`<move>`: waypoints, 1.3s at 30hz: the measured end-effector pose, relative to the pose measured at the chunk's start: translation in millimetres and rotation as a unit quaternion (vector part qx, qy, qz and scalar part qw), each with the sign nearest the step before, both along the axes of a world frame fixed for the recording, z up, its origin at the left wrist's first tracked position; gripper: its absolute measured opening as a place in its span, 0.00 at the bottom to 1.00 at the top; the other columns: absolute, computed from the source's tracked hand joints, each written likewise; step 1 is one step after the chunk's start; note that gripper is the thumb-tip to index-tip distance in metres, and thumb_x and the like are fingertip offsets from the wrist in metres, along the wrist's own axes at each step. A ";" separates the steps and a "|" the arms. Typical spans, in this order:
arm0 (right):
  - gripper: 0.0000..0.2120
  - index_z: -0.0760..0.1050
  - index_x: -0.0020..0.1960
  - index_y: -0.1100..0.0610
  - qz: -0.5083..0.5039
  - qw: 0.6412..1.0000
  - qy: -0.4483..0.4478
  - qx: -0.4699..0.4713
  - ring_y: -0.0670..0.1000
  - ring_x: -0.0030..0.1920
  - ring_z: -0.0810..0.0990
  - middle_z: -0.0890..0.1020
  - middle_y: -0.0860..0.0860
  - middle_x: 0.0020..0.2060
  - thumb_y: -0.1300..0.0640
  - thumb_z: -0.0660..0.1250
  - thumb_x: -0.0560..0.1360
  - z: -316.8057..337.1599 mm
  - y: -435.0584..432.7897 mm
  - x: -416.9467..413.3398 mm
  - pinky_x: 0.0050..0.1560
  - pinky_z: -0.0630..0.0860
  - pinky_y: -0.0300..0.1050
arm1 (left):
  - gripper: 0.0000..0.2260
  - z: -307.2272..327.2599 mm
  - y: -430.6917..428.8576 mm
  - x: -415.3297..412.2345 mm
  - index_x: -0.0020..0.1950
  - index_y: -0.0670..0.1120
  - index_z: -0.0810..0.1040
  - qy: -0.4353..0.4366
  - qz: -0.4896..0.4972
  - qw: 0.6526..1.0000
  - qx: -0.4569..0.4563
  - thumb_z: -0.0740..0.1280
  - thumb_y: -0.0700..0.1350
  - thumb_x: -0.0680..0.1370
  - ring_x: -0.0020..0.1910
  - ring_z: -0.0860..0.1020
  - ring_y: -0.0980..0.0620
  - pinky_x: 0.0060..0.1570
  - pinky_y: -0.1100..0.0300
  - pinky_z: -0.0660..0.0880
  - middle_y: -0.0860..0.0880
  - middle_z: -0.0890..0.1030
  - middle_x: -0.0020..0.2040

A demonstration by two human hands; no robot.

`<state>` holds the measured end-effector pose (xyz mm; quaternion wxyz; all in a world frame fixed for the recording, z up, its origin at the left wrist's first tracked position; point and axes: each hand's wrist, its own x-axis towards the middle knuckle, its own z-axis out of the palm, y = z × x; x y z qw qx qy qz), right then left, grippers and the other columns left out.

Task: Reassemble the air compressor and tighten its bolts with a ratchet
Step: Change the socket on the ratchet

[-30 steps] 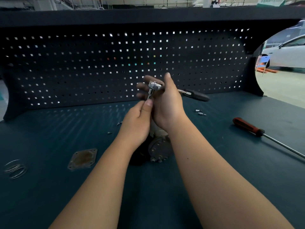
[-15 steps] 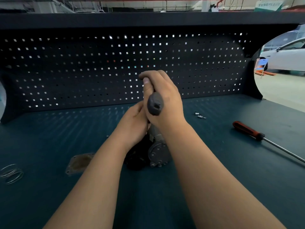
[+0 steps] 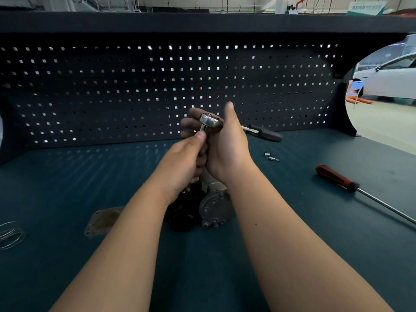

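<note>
The air compressor [image 3: 215,207] stands mid-bench, a grey round metal end plate beside a black housing, partly hidden by my arms. Above it is the ratchet [image 3: 208,120], its chrome head up and its black handle [image 3: 269,135] pointing right. My right hand [image 3: 227,145] grips the ratchet just behind the head, fingers wrapped round the far side. My left hand [image 3: 188,158] pinches the extension shaft below the ratchet head; the shaft's lower end and the bolt are hidden behind my hands.
Two loose bolts [image 3: 271,156] lie to the right of my hands. An orange-handled screwdriver [image 3: 337,178] lies farther right. A square metal cover plate [image 3: 102,221] sits left of the compressor, wire rings [image 3: 11,235] at the left edge. A pegboard [image 3: 135,91] backs the bench.
The ratchet handle, which pointed toward me half a second ago, has swung back out to the right. My left thumb is again on the extension shaft.
</note>
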<state>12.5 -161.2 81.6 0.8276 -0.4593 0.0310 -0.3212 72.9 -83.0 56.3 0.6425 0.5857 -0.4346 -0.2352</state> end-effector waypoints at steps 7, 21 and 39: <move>0.20 0.82 0.46 0.44 -0.203 0.950 0.060 -0.231 0.43 0.38 0.81 0.85 0.45 0.41 0.37 0.53 0.75 -5.9 -0.4 -3.4 0.37 0.75 0.40 | 0.19 3.3 3.8 -1.0 0.32 0.53 0.70 0.013 -0.004 1.000 0.000 0.56 0.56 0.82 0.25 0.60 0.55 0.26 0.61 0.61 0.54 0.62 0.26; 0.11 0.78 0.55 0.58 -0.353 0.724 0.103 -0.584 0.54 0.52 0.74 0.78 0.51 0.48 0.57 0.58 0.82 18.1 26.5 -15.5 0.53 0.71 0.55 | 0.09 13.1 13.6 0.9 0.38 0.39 0.71 -0.254 0.092 0.959 0.081 0.56 0.36 0.77 0.31 0.65 0.54 0.34 0.54 0.62 0.44 0.70 0.32; 0.28 0.83 0.38 0.51 -0.095 0.994 0.017 -0.056 0.50 0.38 0.83 0.85 0.51 0.38 0.39 0.51 0.81 0.5 2.9 -0.5 0.43 0.80 0.46 | 0.18 13.3 2.1 -12.2 0.31 0.57 0.77 -0.119 0.090 0.988 0.036 0.59 0.54 0.81 0.24 0.69 0.61 0.32 0.58 0.65 0.60 0.72 0.25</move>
